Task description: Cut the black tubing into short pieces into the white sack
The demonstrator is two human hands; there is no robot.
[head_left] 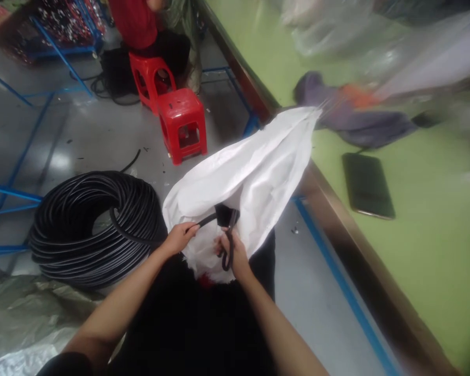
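My left hand (179, 237) is closed on a black rubber tube (207, 220), which runs from a large coil of the same tubing (97, 230) on the floor at the left. The tube's end reaches over the mouth of a white sack (266, 172). In my right hand (235, 251) is a pair of scissors with black handles (227, 256), its blades pointing away from me beside the tube. Whether the blades touch the tube I cannot tell. The sack hangs from the table edge toward my lap, its mouth facing me, with something dark inside.
Two red plastic stools (184, 122) stand ahead, near a person in red (135, 23). On the green table (426, 250) at the right lie a phone (368, 185) and grey-purple cloth (360, 122). Blue metal bars (11, 196) edge the left side, above a crumpled plastic bag (31, 308).
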